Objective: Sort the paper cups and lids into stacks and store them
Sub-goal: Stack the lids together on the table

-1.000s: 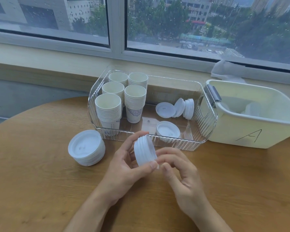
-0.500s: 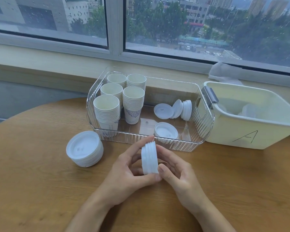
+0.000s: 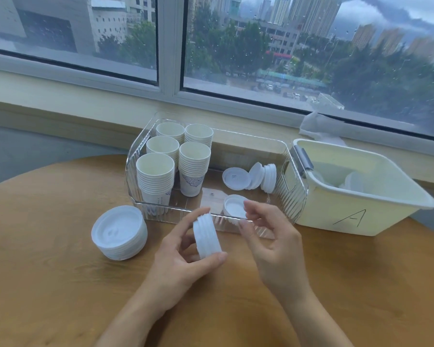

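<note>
- White small lid stack (image 3: pixel 207 236) sits edge-on in the left hand (image 3: pixel 183 261), its grip pinching it for squaring, just before the clear bin (image 3: pixel 290 196).
- Right hand (image 3: pixel 271 234) hovers beside, fingers loosely spread, holding nothing.

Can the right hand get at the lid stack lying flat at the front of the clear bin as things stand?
Probably yes: the right hand holds nothing and hovers just above that lid stack, and the clear bin is open-topped.

We've got open tabletop (image 3: pixel 48 284) front & left. Lid stack (image 3: pixel 119 232) sits left; clear bin (image 3: pixel 290 196) w/ cup stacks (image 3: pixel 171 161) blocks ahead, cream tub (image 3: pixel 361 214) blocks right. Bin's right half has room betw. loose lids (image 3: pixel 236 178).
</note>
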Demonstrator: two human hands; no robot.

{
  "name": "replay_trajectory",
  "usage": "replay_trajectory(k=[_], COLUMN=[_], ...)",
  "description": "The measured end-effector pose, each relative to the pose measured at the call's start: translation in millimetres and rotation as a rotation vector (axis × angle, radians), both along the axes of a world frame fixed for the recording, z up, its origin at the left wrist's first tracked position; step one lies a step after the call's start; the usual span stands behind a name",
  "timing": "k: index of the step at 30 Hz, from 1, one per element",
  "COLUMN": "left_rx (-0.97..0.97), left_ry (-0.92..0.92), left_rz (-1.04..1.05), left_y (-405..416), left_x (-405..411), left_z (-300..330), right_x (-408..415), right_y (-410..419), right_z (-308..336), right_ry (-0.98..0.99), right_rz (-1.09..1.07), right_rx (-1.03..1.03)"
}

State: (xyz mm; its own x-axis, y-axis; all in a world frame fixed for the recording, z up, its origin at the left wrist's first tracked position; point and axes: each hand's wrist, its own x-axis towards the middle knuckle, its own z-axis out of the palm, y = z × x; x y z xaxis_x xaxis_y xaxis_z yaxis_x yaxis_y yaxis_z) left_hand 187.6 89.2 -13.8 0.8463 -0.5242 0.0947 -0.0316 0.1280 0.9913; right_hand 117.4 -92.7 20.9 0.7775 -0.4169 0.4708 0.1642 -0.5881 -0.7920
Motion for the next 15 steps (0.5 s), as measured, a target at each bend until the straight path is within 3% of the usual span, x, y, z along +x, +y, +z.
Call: replay_trajectory(k=[3, 6, 11, 15], left_rx=[-0.015, -0.020, -0.024, -0.013], left_ry=[0.000, -0.008, -0.004, -0.008], left_rz=[0.024, 0.023, 0.028, 0.033], left_y=[1.0, 1.4, 0.8, 0.9], left_x=[-0.3, -1.0, -0.1, 1.0], left_z=[3.1, 5.5, 4.2, 2.6], right_x=[26.4, 54.8, 86.4, 102.1], right_y=[-22.6, -42.8, -57.9, -63.8], right_z=[17.2, 25.0, 24.1, 14.2], right_ry=[0.109, 0.368, 0.704, 0.777], right_rz=[-0.003, 0.018, 0.027, -0.055], right_rx=[-0.190, -0.318, -0.262, -0.238])
